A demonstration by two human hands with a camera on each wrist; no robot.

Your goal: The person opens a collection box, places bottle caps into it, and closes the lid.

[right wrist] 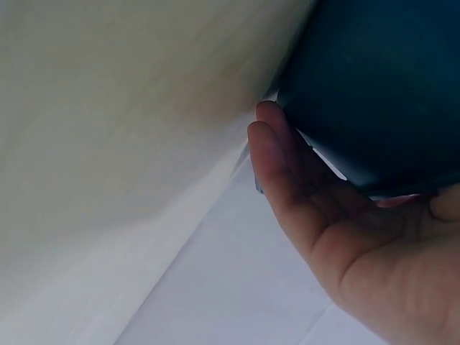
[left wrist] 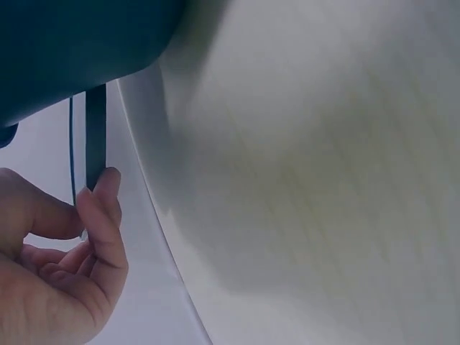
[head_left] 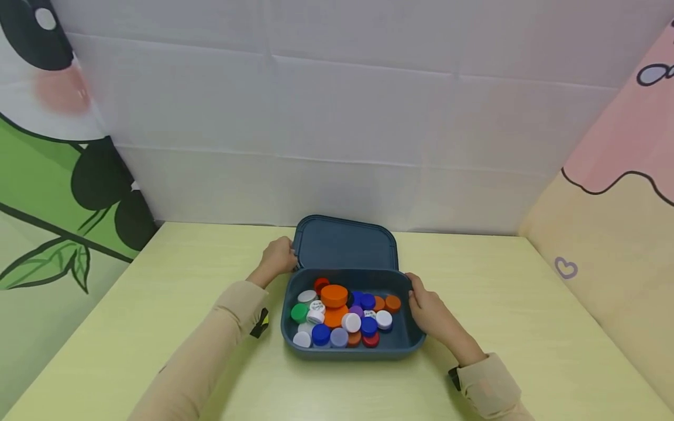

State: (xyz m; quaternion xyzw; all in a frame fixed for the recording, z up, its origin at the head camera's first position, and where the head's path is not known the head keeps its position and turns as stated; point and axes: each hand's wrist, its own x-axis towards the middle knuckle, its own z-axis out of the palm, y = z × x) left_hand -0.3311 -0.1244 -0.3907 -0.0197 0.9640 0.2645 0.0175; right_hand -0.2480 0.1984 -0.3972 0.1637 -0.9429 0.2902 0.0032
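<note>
A dark blue-grey plastic box (head_left: 353, 354) sits in the middle of the table, filled with bottle caps of several colours. Among them an orange cap (head_left: 334, 295) lies on top of another orange one. Behind the box its matching lid (head_left: 344, 242) leans up, tilted, inner side facing me. My left hand (head_left: 279, 255) pinches the lid's left edge between thumb and fingers, as the left wrist view also shows. At the box's back right corner, my right hand (head_left: 427, 305) grips the wall, thumb at the rim and fingers against the outside (right wrist: 374, 93).
The pale yellow table (head_left: 526, 339) extends to both sides and in front of the box. A white sheet (head_left: 342, 117) hangs behind its back edge. Printed panels stand at the left (head_left: 58, 204) and right (head_left: 621, 234).
</note>
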